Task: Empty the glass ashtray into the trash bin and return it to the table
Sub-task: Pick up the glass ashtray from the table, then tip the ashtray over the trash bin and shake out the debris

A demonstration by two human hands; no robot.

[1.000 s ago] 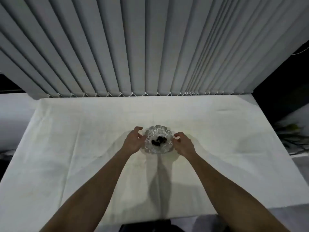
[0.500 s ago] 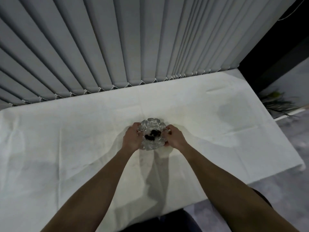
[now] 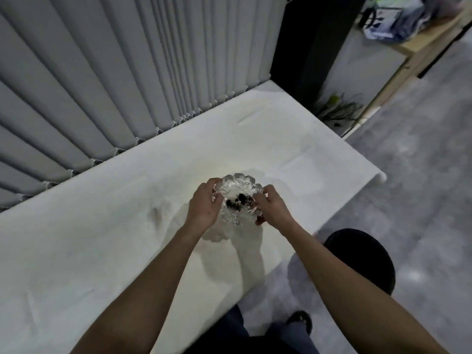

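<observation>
The glass ashtray [image 3: 238, 198], clear with a scalloped rim and dark ash in its middle, is raised a little above the white-clothed table [image 3: 102, 226]; its shadow falls on the cloth below it. My left hand [image 3: 203, 204] grips its left rim and my right hand [image 3: 270, 206] grips its right rim. A round black object [image 3: 362, 256], possibly the trash bin, stands on the floor to the right of the table, partly hidden behind my right forearm.
Grey vertical blinds [image 3: 127, 72] hang along the table's far edge. The table's right end [image 3: 378, 175] meets grey floor [image 3: 421, 200]. A plant [image 3: 337, 108] and a wooden shelf with bags [image 3: 398, 21] lie at the far right.
Both hands closed on the ashtray and raised it off the cloth. The view has swung to the right, bringing the floor and the black round object into sight.
</observation>
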